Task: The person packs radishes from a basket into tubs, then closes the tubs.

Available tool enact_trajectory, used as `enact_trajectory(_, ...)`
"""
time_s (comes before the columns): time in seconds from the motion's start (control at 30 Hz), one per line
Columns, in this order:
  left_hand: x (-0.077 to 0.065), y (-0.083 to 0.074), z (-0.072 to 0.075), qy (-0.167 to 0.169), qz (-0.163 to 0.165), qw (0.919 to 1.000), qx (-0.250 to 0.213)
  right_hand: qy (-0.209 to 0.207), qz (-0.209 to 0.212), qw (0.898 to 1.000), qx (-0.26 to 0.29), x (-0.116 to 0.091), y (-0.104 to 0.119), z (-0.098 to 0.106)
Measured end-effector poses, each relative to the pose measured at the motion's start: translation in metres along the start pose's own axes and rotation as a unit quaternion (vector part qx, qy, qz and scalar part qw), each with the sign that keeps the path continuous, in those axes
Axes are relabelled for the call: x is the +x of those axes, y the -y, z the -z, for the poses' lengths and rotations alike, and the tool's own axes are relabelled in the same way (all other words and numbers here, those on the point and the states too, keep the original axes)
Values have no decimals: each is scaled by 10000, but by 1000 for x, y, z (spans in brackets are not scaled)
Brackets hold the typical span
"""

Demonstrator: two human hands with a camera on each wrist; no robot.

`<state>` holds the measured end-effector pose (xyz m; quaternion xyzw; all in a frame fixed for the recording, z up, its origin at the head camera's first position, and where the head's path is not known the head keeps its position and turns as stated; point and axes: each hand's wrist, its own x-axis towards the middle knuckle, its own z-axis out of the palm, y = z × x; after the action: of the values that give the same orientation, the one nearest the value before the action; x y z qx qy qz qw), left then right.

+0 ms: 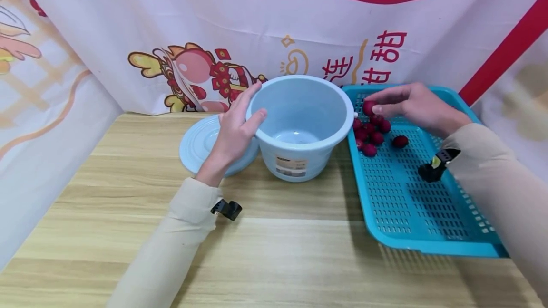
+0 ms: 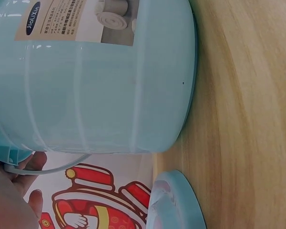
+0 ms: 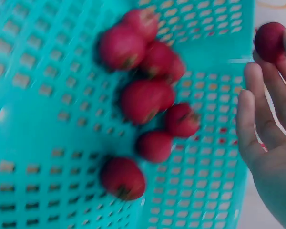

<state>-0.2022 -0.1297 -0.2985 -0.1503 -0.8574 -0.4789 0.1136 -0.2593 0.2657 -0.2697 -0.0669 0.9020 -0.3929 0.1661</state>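
My left hand (image 1: 235,129) holds the left rim of a light-blue plastic bucket (image 1: 295,156), its thumb over the lip. In the left wrist view, fingers (image 2: 35,162) show beside the thin bucket handle (image 2: 52,170). The bucket stands upright with its mouth up and a label on its front. My right hand (image 1: 421,108) pinches a red hawthorn fruit (image 1: 369,108) between thumb and fingers, raised over the far left part of a teal basket (image 1: 372,225). Several more hawthorns (image 3: 142,101) cluster in the basket below, and a darker one (image 1: 400,141) sits apart.
A round light-blue lid (image 1: 192,149) lies on the wooden table (image 1: 274,260), left of the bucket and partly behind the left hand. The basket stands close on the bucket's right. A printed white and red cloth (image 1: 265,27) hangs behind them.
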Motion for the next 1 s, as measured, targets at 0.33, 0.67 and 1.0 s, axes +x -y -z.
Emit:
enact_trajectory(0.33, 0, -1, 0, 7, 13, 10000, 15, -987, 775, 9877, 937, -7, 45, -15)
enact_trajectory(0.67, -1, -1, 0, 12, 46, 10000, 18, -1299, 1555, 9705, 1307, 3, 83, -46)
enact_trajectory(1.0, 0, 0, 0, 1, 29, 10000, 50, -1050, 2139, 9691, 633, 13, 100, -68)
